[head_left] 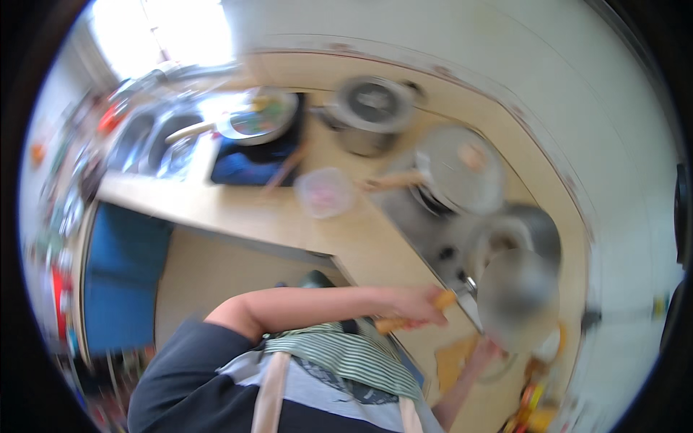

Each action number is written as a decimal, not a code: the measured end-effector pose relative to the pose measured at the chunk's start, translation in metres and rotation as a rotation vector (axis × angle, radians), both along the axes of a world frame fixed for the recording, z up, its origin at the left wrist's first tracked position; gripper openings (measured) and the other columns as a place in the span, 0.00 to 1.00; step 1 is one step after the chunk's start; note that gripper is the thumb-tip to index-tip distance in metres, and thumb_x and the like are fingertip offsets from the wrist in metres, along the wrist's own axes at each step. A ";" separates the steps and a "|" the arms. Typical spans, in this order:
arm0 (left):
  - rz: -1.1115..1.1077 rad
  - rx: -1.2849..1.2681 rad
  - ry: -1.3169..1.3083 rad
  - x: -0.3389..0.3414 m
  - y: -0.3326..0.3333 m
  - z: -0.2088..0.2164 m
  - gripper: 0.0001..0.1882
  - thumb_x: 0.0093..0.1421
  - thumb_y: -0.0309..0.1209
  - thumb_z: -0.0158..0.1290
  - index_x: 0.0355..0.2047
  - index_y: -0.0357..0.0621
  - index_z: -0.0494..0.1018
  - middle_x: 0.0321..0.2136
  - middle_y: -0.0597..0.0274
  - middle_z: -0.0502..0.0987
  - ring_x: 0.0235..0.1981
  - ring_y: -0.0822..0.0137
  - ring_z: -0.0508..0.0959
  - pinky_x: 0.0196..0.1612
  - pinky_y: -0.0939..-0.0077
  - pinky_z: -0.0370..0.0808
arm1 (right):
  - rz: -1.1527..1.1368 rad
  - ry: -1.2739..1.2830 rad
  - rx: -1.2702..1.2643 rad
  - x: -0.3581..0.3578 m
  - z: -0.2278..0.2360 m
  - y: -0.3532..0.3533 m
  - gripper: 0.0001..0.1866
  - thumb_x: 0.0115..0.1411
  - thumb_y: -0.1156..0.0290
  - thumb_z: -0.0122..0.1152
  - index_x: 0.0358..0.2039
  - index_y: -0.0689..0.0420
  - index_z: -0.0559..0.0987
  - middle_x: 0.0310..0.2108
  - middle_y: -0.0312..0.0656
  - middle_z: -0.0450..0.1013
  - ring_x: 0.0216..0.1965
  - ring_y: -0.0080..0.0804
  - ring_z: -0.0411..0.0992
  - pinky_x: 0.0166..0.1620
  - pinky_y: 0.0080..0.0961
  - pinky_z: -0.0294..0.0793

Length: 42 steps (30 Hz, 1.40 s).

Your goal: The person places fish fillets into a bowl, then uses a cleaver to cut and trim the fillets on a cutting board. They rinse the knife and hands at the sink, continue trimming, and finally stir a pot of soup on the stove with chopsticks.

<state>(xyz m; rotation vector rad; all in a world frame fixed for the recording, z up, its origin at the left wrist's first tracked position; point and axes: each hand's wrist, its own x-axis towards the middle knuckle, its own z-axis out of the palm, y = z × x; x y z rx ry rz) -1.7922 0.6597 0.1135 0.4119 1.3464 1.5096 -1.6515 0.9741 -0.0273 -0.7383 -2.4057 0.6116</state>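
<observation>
My left hand (419, 304) is closed round a wooden handle (390, 326) that points toward a wok-like metal pan (541, 225) on the hob. Whitish food shows inside that pan, too smeared to name. With my right hand (493, 348) I grip the lower edge of a round metal bowl (518, 303), which is tilted and blurred by motion. The bowl covers part of the pan, and I cannot tell whether they touch. Just beyond stands a lidded frying pan (460, 169) with a wooden handle.
A lidded steel pot (372, 115) stands at the back of the counter. Nearer lies a plastic tub (323, 193) with pinkish contents. Farther left, a pan with colourful food (258, 119) rests on a black cooktop (242, 164), beside a double sink (155, 141). A cutting board (453, 359) lies near my right forearm.
</observation>
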 end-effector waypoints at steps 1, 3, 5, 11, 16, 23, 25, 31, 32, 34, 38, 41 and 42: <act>0.008 0.012 -0.066 0.000 0.007 -0.004 0.11 0.59 0.31 0.57 0.29 0.43 0.65 0.12 0.70 0.64 0.10 0.78 0.63 0.12 0.79 0.62 | 0.117 0.084 -0.927 -0.001 0.007 -0.030 0.14 0.67 0.63 0.49 0.44 0.57 0.77 0.36 0.32 0.74 0.34 0.22 0.69 0.36 0.22 0.71; -0.035 0.019 -0.114 -0.003 0.024 -0.011 0.11 0.56 0.28 0.58 0.29 0.43 0.64 0.12 0.70 0.64 0.09 0.78 0.63 0.12 0.80 0.63 | 0.519 0.061 -1.074 -0.022 0.022 -0.085 0.22 0.70 0.55 0.43 0.51 0.58 0.74 0.36 0.33 0.73 0.34 0.19 0.68 0.37 0.17 0.68; -0.056 0.035 -0.166 -0.002 0.048 -0.019 0.11 0.53 0.25 0.57 0.28 0.42 0.64 0.11 0.68 0.65 0.09 0.77 0.64 0.12 0.80 0.63 | 0.446 0.308 -1.480 -0.037 0.040 -0.128 0.24 0.70 0.54 0.41 0.51 0.61 0.73 0.37 0.36 0.74 0.36 0.24 0.72 0.40 0.23 0.72; -0.105 -0.048 -0.135 -0.017 0.127 -0.052 0.06 0.49 0.22 0.52 0.26 0.39 0.65 0.11 0.63 0.66 0.09 0.73 0.66 0.12 0.78 0.64 | 0.339 0.260 -1.534 -0.070 0.072 -0.086 0.23 0.68 0.55 0.46 0.47 0.64 0.73 0.26 0.40 0.74 0.16 0.27 0.72 0.20 0.22 0.74; -0.106 -0.069 -0.100 -0.029 0.198 -0.071 0.09 0.51 0.26 0.53 0.17 0.40 0.67 0.11 0.63 0.67 0.10 0.72 0.68 0.14 0.77 0.65 | 0.228 0.241 -1.572 -0.084 0.055 -0.019 0.19 0.65 0.56 0.52 0.41 0.62 0.75 0.25 0.38 0.74 0.15 0.23 0.69 0.19 0.19 0.70; -0.023 -0.061 -0.206 -0.037 0.248 -0.091 0.09 0.48 0.24 0.56 0.16 0.37 0.67 0.13 0.60 0.68 0.11 0.70 0.68 0.14 0.75 0.66 | 0.090 0.203 -1.598 -0.101 0.040 0.026 0.17 0.64 0.57 0.53 0.40 0.58 0.76 0.20 0.33 0.71 0.12 0.20 0.64 0.16 0.18 0.64; -0.012 -0.016 -0.210 -0.040 0.253 -0.096 0.09 0.47 0.24 0.56 0.17 0.38 0.66 0.13 0.61 0.68 0.11 0.70 0.68 0.13 0.75 0.66 | 0.095 0.187 -1.593 -0.104 0.035 0.033 0.16 0.64 0.56 0.53 0.39 0.57 0.76 0.18 0.32 0.70 0.11 0.20 0.64 0.14 0.18 0.63; 0.065 0.027 -0.199 -0.037 0.261 -0.118 0.06 0.47 0.24 0.54 0.19 0.38 0.68 0.14 0.61 0.69 0.14 0.70 0.71 0.14 0.74 0.67 | 0.131 0.079 -1.530 -0.107 0.017 0.048 0.19 0.63 0.55 0.53 0.42 0.59 0.76 0.28 0.37 0.73 0.16 0.21 0.67 0.16 0.18 0.65; 0.107 0.130 -0.174 -0.033 0.262 -0.123 0.06 0.47 0.25 0.54 0.20 0.39 0.68 0.15 0.61 0.70 0.15 0.70 0.72 0.16 0.73 0.69 | 0.050 0.162 -1.528 -0.106 0.015 0.050 0.20 0.63 0.55 0.53 0.43 0.58 0.76 0.30 0.37 0.74 0.20 0.21 0.69 0.19 0.18 0.67; 0.144 0.066 -0.094 -0.026 0.271 -0.130 0.06 0.49 0.29 0.55 0.27 0.40 0.73 0.20 0.62 0.75 0.20 0.70 0.76 0.20 0.75 0.73 | 0.076 0.058 -1.488 -0.103 0.014 0.056 0.20 0.63 0.54 0.52 0.47 0.55 0.77 0.38 0.37 0.75 0.34 0.24 0.74 0.33 0.20 0.75; -0.003 0.040 -0.110 -0.025 0.274 -0.140 0.29 0.50 0.39 0.56 0.50 0.38 0.66 0.37 0.54 0.75 0.39 0.62 0.76 0.40 0.68 0.75 | 0.246 0.101 -1.513 -0.103 0.009 0.065 0.23 0.66 0.51 0.47 0.50 0.56 0.74 0.46 0.39 0.73 0.48 0.30 0.70 0.54 0.28 0.68; 0.002 -0.028 0.062 -0.021 0.240 -0.140 0.36 0.52 0.48 0.55 0.55 0.36 0.64 0.46 0.49 0.72 0.50 0.56 0.72 0.50 0.61 0.72 | 0.347 0.083 -1.461 -0.103 0.002 0.068 0.24 0.66 0.50 0.45 0.50 0.56 0.73 0.46 0.40 0.72 0.46 0.30 0.70 0.52 0.27 0.66; -0.032 -0.066 0.166 -0.022 0.216 -0.138 0.31 0.54 0.47 0.54 0.51 0.36 0.68 0.43 0.50 0.74 0.46 0.58 0.74 0.46 0.63 0.73 | 0.321 0.053 -1.442 -0.103 0.001 0.070 0.24 0.66 0.49 0.45 0.50 0.56 0.73 0.46 0.40 0.72 0.45 0.30 0.70 0.50 0.27 0.66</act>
